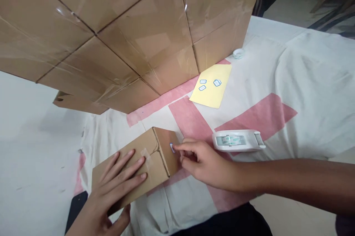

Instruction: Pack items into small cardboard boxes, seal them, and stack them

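A small brown cardboard box (130, 169) lies on the cloth, a short piece of clear tape across the seam of its top near the end. My left hand (111, 188) rests on the top with its fingers spread flat and the thumb down by the near side. On the box's right end is a small blue-edged white sticker (172, 147). The index fingertip of my right hand (205, 162) touches that sticker, while the other fingers are curled in, with nothing visible in them. Just right of this hand lies a white tape dispenser (238, 140) with a roll inside.
Large taped cardboard boxes (144, 33) stand stacked at the back. A yellow sheet (212, 95) bearing several blue-edged stickers lies before them, and a clear tape roll (238, 53) is beside the stack. A dark flat object (76, 210) sits at lower left on the white cloth (313, 81).
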A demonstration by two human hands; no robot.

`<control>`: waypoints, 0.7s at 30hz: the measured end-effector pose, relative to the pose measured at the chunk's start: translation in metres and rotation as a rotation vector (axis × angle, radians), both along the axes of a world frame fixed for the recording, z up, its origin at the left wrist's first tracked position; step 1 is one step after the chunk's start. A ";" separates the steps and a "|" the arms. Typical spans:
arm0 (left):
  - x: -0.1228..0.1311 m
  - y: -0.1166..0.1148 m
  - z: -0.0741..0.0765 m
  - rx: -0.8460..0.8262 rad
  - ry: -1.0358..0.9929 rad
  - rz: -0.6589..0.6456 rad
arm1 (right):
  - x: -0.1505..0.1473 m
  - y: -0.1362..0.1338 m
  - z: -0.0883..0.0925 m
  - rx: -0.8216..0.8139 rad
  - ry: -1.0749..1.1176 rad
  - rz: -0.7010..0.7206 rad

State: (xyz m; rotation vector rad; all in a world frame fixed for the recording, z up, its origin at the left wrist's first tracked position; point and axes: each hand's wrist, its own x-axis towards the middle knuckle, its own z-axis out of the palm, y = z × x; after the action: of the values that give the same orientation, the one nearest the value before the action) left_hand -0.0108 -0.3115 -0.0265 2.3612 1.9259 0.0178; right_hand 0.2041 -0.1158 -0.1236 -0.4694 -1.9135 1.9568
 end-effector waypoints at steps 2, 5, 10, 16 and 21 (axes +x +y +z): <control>-0.001 0.000 -0.001 0.012 0.015 0.001 | 0.002 0.001 0.002 0.118 -0.026 -0.010; -0.003 0.001 -0.003 0.057 0.040 -0.043 | 0.006 0.001 0.003 0.312 -0.040 0.011; -0.010 0.001 -0.009 0.144 0.016 -0.079 | -0.003 0.008 -0.004 0.473 -0.141 0.191; -0.014 -0.003 -0.013 0.243 0.046 -0.177 | -0.027 0.019 -0.003 0.520 -0.050 0.326; -0.005 -0.020 0.005 0.437 0.041 -0.200 | -0.002 -0.009 0.017 0.491 -0.035 0.077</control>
State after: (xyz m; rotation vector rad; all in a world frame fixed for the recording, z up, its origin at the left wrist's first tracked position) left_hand -0.0153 -0.3312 -0.0217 2.8373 1.8445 0.4195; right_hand 0.2017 -0.1251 -0.1068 -0.2915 -2.3608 1.4458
